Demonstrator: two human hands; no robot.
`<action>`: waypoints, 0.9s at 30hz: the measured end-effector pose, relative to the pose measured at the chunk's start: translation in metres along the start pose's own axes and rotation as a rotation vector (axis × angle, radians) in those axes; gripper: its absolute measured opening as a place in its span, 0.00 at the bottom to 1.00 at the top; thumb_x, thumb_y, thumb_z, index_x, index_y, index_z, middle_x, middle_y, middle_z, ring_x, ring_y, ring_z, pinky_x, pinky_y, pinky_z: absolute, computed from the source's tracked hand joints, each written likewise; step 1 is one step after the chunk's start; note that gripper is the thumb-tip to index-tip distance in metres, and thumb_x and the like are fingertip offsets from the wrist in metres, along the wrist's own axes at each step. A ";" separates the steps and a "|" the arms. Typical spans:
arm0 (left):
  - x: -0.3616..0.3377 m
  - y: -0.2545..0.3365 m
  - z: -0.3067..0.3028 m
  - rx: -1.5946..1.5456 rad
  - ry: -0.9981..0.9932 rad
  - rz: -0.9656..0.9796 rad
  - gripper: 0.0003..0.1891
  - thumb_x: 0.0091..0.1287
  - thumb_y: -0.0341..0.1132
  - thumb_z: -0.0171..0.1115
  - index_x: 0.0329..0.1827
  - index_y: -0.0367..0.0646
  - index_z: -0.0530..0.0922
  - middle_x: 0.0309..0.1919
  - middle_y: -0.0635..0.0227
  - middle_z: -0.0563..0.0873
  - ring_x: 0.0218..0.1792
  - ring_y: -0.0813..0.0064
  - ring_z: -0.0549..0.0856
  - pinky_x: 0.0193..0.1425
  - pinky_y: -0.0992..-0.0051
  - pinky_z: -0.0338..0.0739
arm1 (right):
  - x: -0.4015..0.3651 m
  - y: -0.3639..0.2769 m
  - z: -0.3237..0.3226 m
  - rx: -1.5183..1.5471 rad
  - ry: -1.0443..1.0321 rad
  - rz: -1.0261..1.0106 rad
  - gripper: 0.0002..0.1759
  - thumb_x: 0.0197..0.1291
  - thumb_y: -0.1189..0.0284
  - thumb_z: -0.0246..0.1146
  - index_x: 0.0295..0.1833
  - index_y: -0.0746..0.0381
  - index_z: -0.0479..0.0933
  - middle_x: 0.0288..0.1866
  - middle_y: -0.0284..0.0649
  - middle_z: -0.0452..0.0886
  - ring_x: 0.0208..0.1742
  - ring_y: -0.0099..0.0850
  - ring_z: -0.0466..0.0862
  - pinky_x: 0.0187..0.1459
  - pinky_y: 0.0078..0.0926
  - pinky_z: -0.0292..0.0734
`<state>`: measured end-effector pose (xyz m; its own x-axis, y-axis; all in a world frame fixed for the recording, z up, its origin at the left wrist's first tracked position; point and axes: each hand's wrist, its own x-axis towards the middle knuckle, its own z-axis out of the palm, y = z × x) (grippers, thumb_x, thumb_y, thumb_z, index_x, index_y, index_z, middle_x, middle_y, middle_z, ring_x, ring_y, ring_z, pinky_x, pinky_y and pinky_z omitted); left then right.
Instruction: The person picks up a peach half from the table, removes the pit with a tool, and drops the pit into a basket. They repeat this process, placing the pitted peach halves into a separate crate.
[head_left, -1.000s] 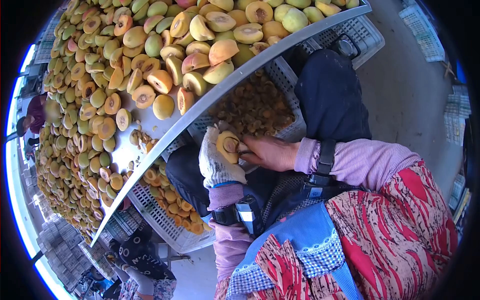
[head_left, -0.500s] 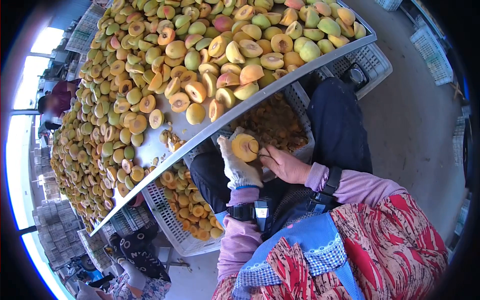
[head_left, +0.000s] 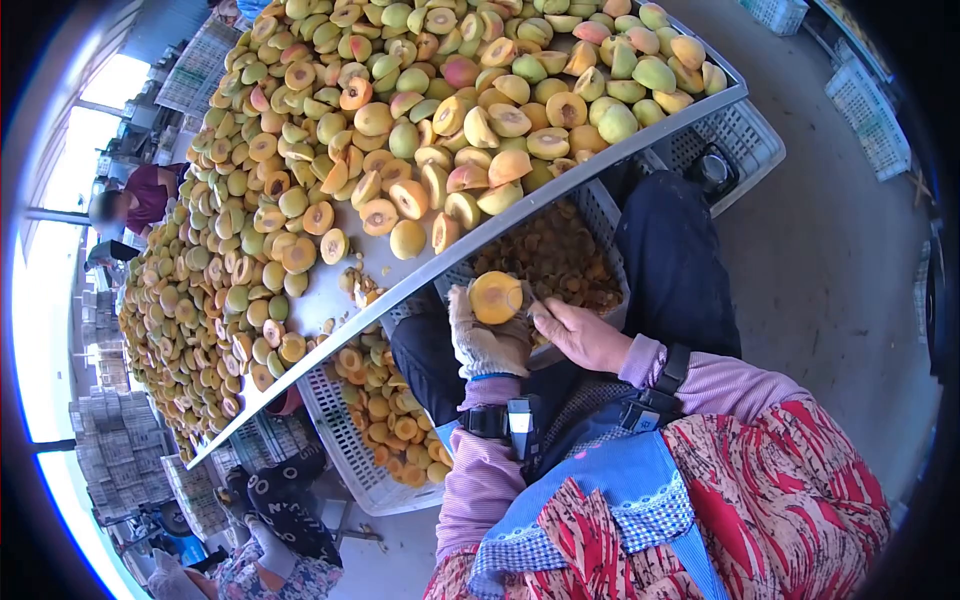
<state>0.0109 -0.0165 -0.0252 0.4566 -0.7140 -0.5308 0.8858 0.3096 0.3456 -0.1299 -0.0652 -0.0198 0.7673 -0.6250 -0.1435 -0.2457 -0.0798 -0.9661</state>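
Observation:
My left hand (head_left: 484,345), in a white glove, is closed around a halved yellow peach (head_left: 495,298), its cut face turned up. Beside it my right hand (head_left: 583,336), bare, grips a small thin tool with a curved end (head_left: 527,295) that meets the fruit's right edge. Most of the tool's handle is hidden in my fingers. Below both hands, a crate (head_left: 612,232) holds brown pits and scraps. Peach halves (head_left: 408,240) lie on the metal table just beyond.
The table's raised metal rim (head_left: 400,290) slants across in front of me. A white crate (head_left: 345,470) of peach halves stands at my left, and another crate (head_left: 765,150) sits under the table's right end. Co-workers (head_left: 150,198) are at the left.
The peach half now shows a smoother, rounder cut face. My right hand has shifted slightly right and down, and the tool has moved to the fruit's edge. The view has swung slightly.

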 end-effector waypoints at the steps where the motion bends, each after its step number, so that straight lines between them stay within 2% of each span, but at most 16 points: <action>1: -0.001 -0.001 0.003 -0.014 0.047 -0.022 0.16 0.65 0.41 0.52 0.51 0.43 0.72 0.48 0.61 0.78 0.49 0.60 0.78 0.53 0.58 0.75 | 0.001 0.005 0.003 -0.058 0.017 -0.023 0.23 0.67 0.55 0.46 0.51 0.66 0.67 0.41 0.56 0.76 0.44 0.53 0.76 0.44 0.39 0.71; 3: 0.000 -0.001 0.006 -0.016 0.063 -0.041 0.16 0.65 0.41 0.51 0.51 0.42 0.73 0.47 0.62 0.78 0.48 0.61 0.78 0.52 0.59 0.75 | 0.005 0.011 -0.005 -0.079 -0.006 0.005 0.24 0.67 0.54 0.46 0.50 0.66 0.67 0.41 0.56 0.77 0.43 0.53 0.77 0.43 0.39 0.71; 5: 0.005 0.000 -0.001 0.113 0.023 -0.114 0.17 0.66 0.42 0.50 0.52 0.42 0.73 0.47 0.62 0.78 0.48 0.61 0.78 0.52 0.60 0.75 | 0.008 0.011 -0.010 -0.097 -0.032 0.038 0.24 0.67 0.54 0.46 0.50 0.66 0.68 0.40 0.56 0.77 0.42 0.53 0.77 0.43 0.40 0.71; 7: 0.004 -0.001 -0.003 0.164 0.065 -0.154 0.18 0.65 0.42 0.51 0.53 0.41 0.73 0.48 0.62 0.78 0.48 0.61 0.78 0.53 0.60 0.74 | 0.008 0.011 -0.012 -0.306 -0.039 0.051 0.20 0.68 0.57 0.46 0.47 0.66 0.67 0.32 0.54 0.76 0.37 0.51 0.78 0.36 0.40 0.72; 10: 0.000 -0.003 0.001 0.144 -0.011 -0.093 0.18 0.63 0.40 0.52 0.53 0.41 0.74 0.48 0.62 0.78 0.49 0.62 0.77 0.53 0.60 0.74 | 0.005 0.016 0.001 -0.125 0.037 0.066 0.24 0.67 0.54 0.45 0.46 0.67 0.69 0.35 0.54 0.78 0.38 0.50 0.78 0.40 0.39 0.72; 12: -0.004 -0.006 0.006 0.207 0.053 0.012 0.18 0.62 0.38 0.51 0.53 0.41 0.74 0.49 0.63 0.78 0.50 0.62 0.77 0.54 0.60 0.73 | 0.005 0.014 0.006 -0.087 0.048 0.047 0.23 0.67 0.55 0.45 0.46 0.67 0.69 0.34 0.54 0.78 0.38 0.50 0.78 0.40 0.39 0.72; 16: 0.003 -0.011 0.002 0.207 0.146 0.038 0.19 0.61 0.37 0.49 0.53 0.41 0.74 0.49 0.63 0.78 0.51 0.62 0.77 0.56 0.61 0.72 | 0.007 0.017 0.016 0.001 0.092 0.015 0.22 0.68 0.56 0.45 0.45 0.67 0.69 0.34 0.54 0.77 0.37 0.50 0.78 0.38 0.38 0.71; 21: 0.003 -0.014 -0.003 0.243 -0.036 0.102 0.20 0.60 0.36 0.49 0.55 0.40 0.73 0.49 0.62 0.78 0.52 0.63 0.76 0.59 0.64 0.71 | 0.010 0.017 0.023 0.001 0.117 0.061 0.22 0.67 0.57 0.46 0.44 0.67 0.69 0.34 0.56 0.77 0.37 0.50 0.78 0.39 0.38 0.71; 25: 0.001 -0.017 0.001 0.320 -0.048 0.212 0.18 0.62 0.38 0.50 0.52 0.40 0.74 0.47 0.62 0.79 0.50 0.65 0.77 0.57 0.64 0.71 | 0.009 0.009 0.027 0.020 0.115 0.094 0.22 0.67 0.57 0.46 0.45 0.67 0.69 0.37 0.57 0.77 0.40 0.51 0.78 0.41 0.38 0.72; 27: -0.003 -0.017 0.008 0.258 0.097 0.189 0.17 0.64 0.43 0.51 0.48 0.41 0.75 0.45 0.63 0.79 0.46 0.66 0.78 0.54 0.65 0.73 | 0.010 0.008 0.030 0.064 0.071 0.118 0.22 0.67 0.57 0.46 0.45 0.68 0.69 0.38 0.57 0.77 0.41 0.50 0.78 0.42 0.37 0.72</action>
<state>-0.0060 -0.0244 -0.0227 0.6274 -0.5923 -0.5054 0.7403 0.2526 0.6230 -0.1070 -0.0489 -0.0352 0.6908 -0.6810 -0.2431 -0.2911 0.0459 -0.9556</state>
